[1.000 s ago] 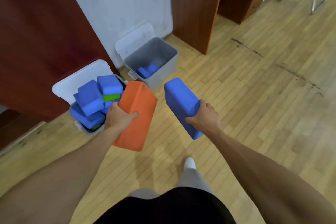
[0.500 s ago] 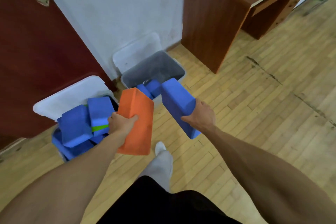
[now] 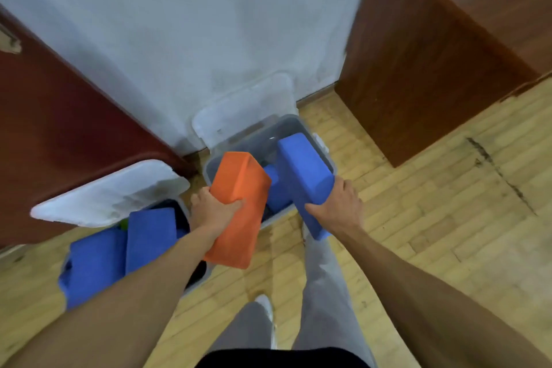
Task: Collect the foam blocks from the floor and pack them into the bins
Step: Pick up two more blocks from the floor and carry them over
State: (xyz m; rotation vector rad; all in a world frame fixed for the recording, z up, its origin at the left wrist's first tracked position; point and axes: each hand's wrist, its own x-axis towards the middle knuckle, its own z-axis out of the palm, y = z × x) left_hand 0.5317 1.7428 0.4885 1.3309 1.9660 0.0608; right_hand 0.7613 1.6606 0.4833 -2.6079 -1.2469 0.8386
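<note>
The left hand grips an orange foam block; the right hand grips a blue foam block. They hide much of the grey plastic bin at twelve o'clock.

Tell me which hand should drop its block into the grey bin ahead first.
Right, probably. The blue block in the right hand hangs mostly over the grey bin; the orange block in the left hand overhangs the floor more.
</note>
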